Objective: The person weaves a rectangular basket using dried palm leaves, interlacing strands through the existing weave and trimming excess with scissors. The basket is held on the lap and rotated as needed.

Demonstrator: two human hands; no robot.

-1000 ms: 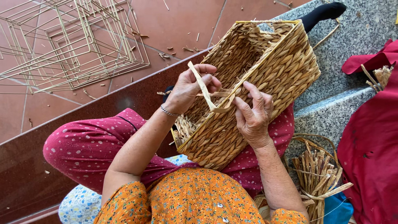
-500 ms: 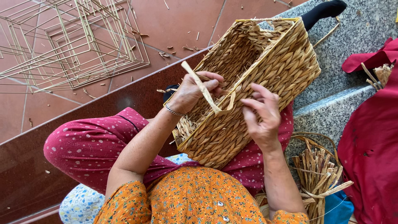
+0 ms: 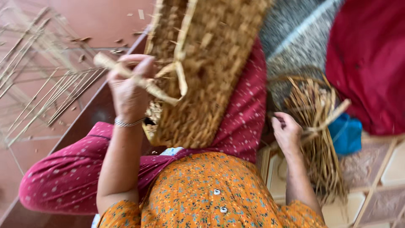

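Note:
A woven straw basket [image 3: 211,63] rests on my lap, tilted, its side toward me. My left hand [image 3: 130,88] is raised beside the basket's left edge and pinches a flat pale weaving strip [image 3: 156,89] that runs into the basket wall. A thin silver bracelet circles that wrist. My right hand [image 3: 287,133] is down at my right side, fingers on a tied bundle of dry straw strips [image 3: 318,131]; whether it grips any strip is not clear. The picture is blurred by motion.
Thin cane frames [image 3: 46,84] lie on the red tiled floor [image 3: 101,21] to the left. A red cloth [image 3: 371,59] and a blue object [image 3: 346,134] sit at the right by a grey stone ledge [image 3: 295,38]. My legs wear dotted maroon fabric [image 3: 63,177].
My right hand has left the basket and dropped to the straw bundle at my right. My left hand keeps the strip, pulled up and left. The view has swung closer and rightward.

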